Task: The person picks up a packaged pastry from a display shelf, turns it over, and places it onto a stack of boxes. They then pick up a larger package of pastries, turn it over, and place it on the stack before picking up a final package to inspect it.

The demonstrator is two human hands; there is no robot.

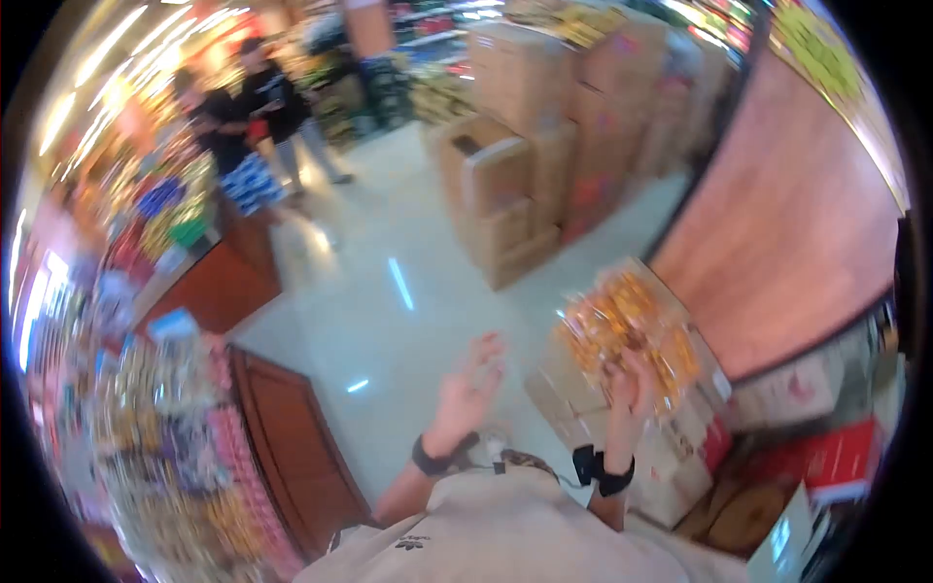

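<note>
My left hand (pixel 465 396) is raised over the floor in front of my body, fingers apart and nothing in them. To the right, my right hand (pixel 630 384) is closed on one of several clear, shiny packets with orange contents (pixel 610 316). These packets are heaped at the top of an open cardboard box (pixel 559 394). Blur hides what kind of food is inside them. Dark bands circle both of my wrists.
Stacked cartons (pixel 525 73) stand ahead, and a wood-panelled counter (pixel 787 185) curves along the right. A red box (pixel 841 462) lies low on the right. Packed goods cover a wooden display stand (pixel 292 423) at left. Two people stand at the back left.
</note>
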